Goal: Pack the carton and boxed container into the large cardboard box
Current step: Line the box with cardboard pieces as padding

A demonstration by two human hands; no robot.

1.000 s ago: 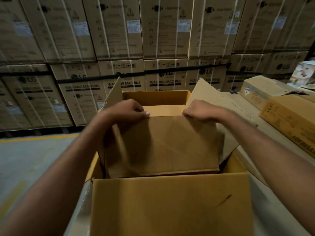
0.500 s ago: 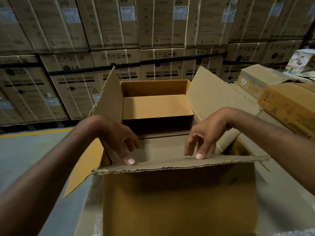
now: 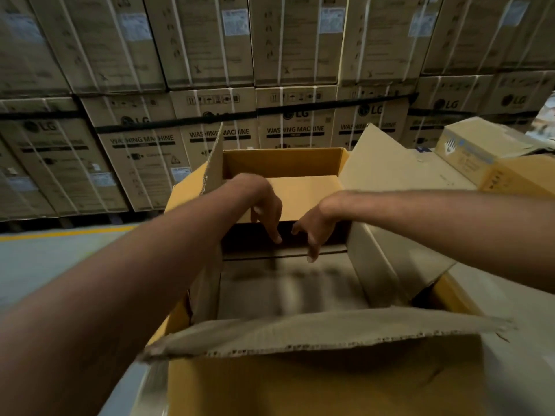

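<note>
The large cardboard box [image 3: 300, 385] stands open right in front of me, its yellow-brown near wall at the bottom of the view. Inside it sits a grey-brown carton [image 3: 288, 289] with its flaps spread; the near flap [image 3: 315, 331] folds towards me, showing a torn corrugated edge. My left hand [image 3: 267, 211] and my right hand [image 3: 315, 229] hover side by side over the carton's far edge, fingers apart and pointing down, holding nothing. The carton's inside is blurred and dark. I cannot pick out a boxed container.
A wall of stacked washing machine boxes [image 3: 210, 136] fills the background. Smaller cardboard boxes [image 3: 468, 151] lie on the surface to the right. Grey floor with a yellow line [image 3: 66, 232] runs along the left. The large box's far flap [image 3: 300, 199] hangs inwards.
The carton's near flap has been folded open towards me and let go. Both hands moved forward from that flap to the carton's far edge and came closer together.
</note>
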